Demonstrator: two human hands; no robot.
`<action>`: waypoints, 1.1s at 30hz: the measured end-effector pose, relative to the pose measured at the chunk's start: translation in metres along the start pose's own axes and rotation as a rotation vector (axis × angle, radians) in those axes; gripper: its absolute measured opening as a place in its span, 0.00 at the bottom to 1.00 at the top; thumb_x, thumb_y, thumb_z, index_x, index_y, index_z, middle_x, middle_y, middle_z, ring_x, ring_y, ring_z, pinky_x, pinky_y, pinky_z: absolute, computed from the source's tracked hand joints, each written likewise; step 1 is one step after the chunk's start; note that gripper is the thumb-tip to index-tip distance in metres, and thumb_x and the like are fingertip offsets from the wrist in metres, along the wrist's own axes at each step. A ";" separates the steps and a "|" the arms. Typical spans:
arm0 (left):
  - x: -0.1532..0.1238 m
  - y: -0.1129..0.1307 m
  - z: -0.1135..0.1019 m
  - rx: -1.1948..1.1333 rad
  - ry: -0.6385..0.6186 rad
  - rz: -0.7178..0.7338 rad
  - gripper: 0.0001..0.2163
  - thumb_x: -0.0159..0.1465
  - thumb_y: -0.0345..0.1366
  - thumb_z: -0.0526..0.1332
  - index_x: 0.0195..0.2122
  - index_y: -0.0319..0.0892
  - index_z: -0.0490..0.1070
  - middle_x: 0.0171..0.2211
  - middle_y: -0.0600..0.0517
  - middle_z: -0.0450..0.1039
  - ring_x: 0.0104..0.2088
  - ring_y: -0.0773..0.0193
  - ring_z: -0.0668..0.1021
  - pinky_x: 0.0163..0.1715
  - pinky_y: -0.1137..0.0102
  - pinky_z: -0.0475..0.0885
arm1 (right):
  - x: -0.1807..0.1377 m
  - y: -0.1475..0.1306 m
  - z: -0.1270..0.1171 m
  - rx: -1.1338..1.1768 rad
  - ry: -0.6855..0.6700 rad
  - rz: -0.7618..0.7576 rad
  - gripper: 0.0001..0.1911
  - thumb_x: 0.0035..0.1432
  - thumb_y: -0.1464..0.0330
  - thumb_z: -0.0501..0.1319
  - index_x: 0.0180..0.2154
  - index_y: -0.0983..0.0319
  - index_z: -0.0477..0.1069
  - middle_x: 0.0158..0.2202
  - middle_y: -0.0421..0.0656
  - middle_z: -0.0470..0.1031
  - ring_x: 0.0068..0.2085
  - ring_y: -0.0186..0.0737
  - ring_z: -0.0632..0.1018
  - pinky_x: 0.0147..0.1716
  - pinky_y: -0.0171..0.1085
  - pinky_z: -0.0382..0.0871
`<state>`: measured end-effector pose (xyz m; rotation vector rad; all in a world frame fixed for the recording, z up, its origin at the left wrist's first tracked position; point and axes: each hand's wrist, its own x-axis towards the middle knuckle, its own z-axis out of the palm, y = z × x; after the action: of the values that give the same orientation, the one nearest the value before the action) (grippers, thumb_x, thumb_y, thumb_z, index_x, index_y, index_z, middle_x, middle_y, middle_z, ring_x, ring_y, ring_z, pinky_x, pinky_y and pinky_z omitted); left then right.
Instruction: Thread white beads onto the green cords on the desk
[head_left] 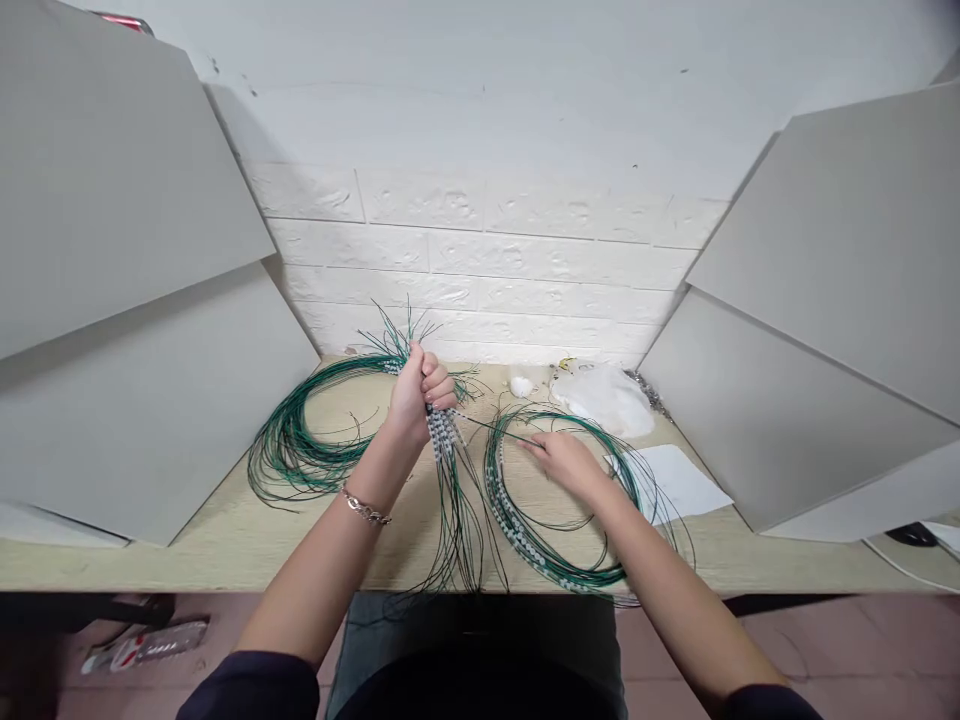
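My left hand [424, 388] is closed in a fist around a bundle of thin green and dark wires [450, 480]. Loose ends fan out above the fist, and white beads or sleeves show on the strands just below it. From the bundle one strand runs right to my right hand [562, 458], whose fingers pinch it. Under my right hand lies a coil of green wire [525, 540] with a row of white pieces along its left side. Another green wire coil [285, 455] rests on the table to the left, its upper end passing behind my left fist.
A crumpled white plastic bag [604, 398] and a small white lump [521, 386] lie near the wall. White paper [675, 482] is right of the right coil. Grey panels [150, 420] flank the wooden table [202, 565]. A plastic bottle [150, 645] lies on the floor.
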<state>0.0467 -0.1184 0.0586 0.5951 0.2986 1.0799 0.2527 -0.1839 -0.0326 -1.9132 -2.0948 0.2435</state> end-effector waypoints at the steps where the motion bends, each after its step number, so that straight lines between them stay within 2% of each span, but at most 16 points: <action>1: -0.007 0.005 0.009 0.015 -0.001 0.010 0.21 0.62 0.46 0.45 0.17 0.39 0.47 0.11 0.61 0.38 0.09 0.77 0.48 0.08 0.81 0.44 | 0.000 0.002 -0.001 0.012 0.013 0.012 0.18 0.58 0.60 0.47 0.30 0.60 0.73 0.28 0.45 0.74 0.30 0.39 0.73 0.26 0.32 0.57; 4: -0.028 0.019 0.034 0.076 0.030 0.088 0.21 0.62 0.47 0.45 0.16 0.40 0.46 0.11 0.60 0.37 0.09 0.77 0.47 0.07 0.81 0.43 | 0.002 0.004 -0.005 0.049 0.056 0.023 0.16 0.58 0.62 0.48 0.34 0.59 0.73 0.32 0.45 0.75 0.34 0.41 0.73 0.29 0.33 0.60; 7: -0.038 0.028 0.048 0.123 0.078 0.178 0.21 0.62 0.46 0.46 0.15 0.41 0.46 0.11 0.60 0.36 0.09 0.77 0.46 0.07 0.81 0.42 | 0.003 0.005 -0.009 0.088 0.066 0.035 0.15 0.56 0.66 0.49 0.38 0.57 0.73 0.36 0.43 0.75 0.37 0.41 0.73 0.33 0.34 0.61; 11: -0.032 0.034 0.047 0.112 0.095 0.211 0.21 0.62 0.45 0.45 0.15 0.41 0.46 0.11 0.60 0.36 0.09 0.77 0.44 0.06 0.80 0.42 | 0.004 0.014 -0.012 0.133 0.119 0.111 0.17 0.54 0.69 0.49 0.42 0.55 0.71 0.41 0.42 0.73 0.39 0.42 0.73 0.33 0.34 0.61; 16: -0.027 0.050 0.044 0.008 0.009 0.217 0.22 0.63 0.45 0.43 0.14 0.42 0.44 0.11 0.59 0.34 0.10 0.75 0.42 0.05 0.80 0.42 | 0.006 0.024 -0.010 0.177 0.121 0.162 0.16 0.55 0.63 0.50 0.42 0.54 0.71 0.38 0.43 0.74 0.36 0.41 0.73 0.31 0.32 0.59; 20: -0.023 0.072 0.045 -0.022 -0.080 0.277 0.24 0.64 0.46 0.39 0.13 0.41 0.45 0.10 0.60 0.34 0.09 0.77 0.43 0.06 0.82 0.43 | 0.010 0.028 -0.010 0.124 0.119 0.220 0.21 0.56 0.56 0.48 0.31 0.60 0.74 0.29 0.46 0.75 0.29 0.38 0.72 0.25 0.31 0.56; 24: -0.015 0.098 0.043 -0.069 -0.105 0.286 0.26 0.63 0.48 0.38 0.11 0.40 0.46 0.08 0.61 0.34 0.08 0.77 0.43 0.04 0.81 0.43 | 0.013 0.031 -0.013 0.096 0.155 0.240 0.22 0.55 0.55 0.48 0.22 0.62 0.70 0.22 0.43 0.71 0.23 0.34 0.67 0.22 0.30 0.51; 29: -0.014 0.129 0.046 -0.096 -0.126 0.326 0.27 0.63 0.49 0.38 0.09 0.40 0.47 0.06 0.61 0.37 0.07 0.77 0.44 0.03 0.82 0.45 | 0.017 0.040 -0.015 0.129 0.277 0.215 0.19 0.54 0.58 0.50 0.18 0.62 0.62 0.18 0.40 0.67 0.21 0.32 0.63 0.22 0.30 0.50; 33: -0.026 0.150 0.049 -0.098 -0.086 0.457 0.28 0.63 0.48 0.35 0.08 0.40 0.46 0.04 0.61 0.37 0.07 0.79 0.43 0.02 0.84 0.43 | 0.020 0.055 -0.016 0.189 0.350 0.217 0.17 0.53 0.60 0.51 0.18 0.63 0.60 0.18 0.39 0.66 0.22 0.32 0.63 0.22 0.30 0.50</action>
<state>-0.0509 -0.1058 0.1850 0.6351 0.0312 1.4937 0.3082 -0.1594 -0.0328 -1.9084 -1.5874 0.1341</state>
